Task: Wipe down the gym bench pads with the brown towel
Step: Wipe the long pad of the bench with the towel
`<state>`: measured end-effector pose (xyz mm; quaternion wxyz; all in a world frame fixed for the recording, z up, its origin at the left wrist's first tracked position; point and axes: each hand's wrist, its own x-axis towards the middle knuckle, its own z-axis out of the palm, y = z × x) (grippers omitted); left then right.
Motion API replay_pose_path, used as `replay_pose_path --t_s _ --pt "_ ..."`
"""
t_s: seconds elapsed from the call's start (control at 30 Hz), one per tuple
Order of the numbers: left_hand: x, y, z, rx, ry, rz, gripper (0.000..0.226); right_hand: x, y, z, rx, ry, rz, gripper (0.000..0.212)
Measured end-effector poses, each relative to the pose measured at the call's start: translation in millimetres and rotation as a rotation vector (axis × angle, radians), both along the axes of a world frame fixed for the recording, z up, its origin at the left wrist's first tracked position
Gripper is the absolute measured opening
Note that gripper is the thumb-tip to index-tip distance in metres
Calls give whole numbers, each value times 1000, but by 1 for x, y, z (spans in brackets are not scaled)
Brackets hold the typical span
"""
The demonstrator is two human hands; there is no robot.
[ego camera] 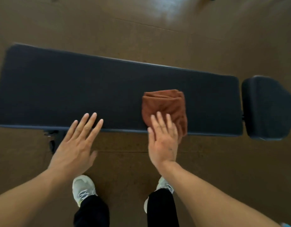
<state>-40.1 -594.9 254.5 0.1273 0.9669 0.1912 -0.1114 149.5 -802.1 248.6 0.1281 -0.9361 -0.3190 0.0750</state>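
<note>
Two flat hands, right hand (163, 140) over brown towel (164, 106)

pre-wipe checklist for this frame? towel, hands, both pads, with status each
1. Towel on the long pad: ok, it lies folded near the pad's right end, its near corner hanging over the front edge.
2. Right hand on towel: ok, straight fingers overlap its near part; whether they press is unclear.
3. Grip on towel: not ok, no fingers curl round it.
4. Left hand out of the wipe path: not ok, its fingertips reach over the pad's front edge, left of the towel.
5. Short pad reachable: ok, it sits just right of the long pad, nothing on it.
6. Pads already clean: cannot tell.
</note>
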Motion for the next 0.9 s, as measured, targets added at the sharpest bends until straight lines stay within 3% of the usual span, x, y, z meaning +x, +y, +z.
replay_pose_path --t_s 0.17,0.33,0.43,0.57,0.63,0.73,0.9 --pt "-63 64 1 112 50 85 94 -81 134 3 -21 63 612 52" --pt "-95 89 3 94 104 228 100 -77 170 -1 -150 -30 753 59" --pt "-104 89 3 76 67 240 99 -64 145 0 -177 -68 578 53" --pt "-111 87 -1 60 22 300 93 -17 107 8 -167 -6 -134 51" --pt "-120 94 -3 71 13 304 92 -2 113 15 -149 58 -297 53" --pt "-139 108 -8 92 13 360 94 -9 149 20 -114 61 -283 53" --pt "-160 124 -14 84 8 399 100 -73 247 17 -67 64 196 50"
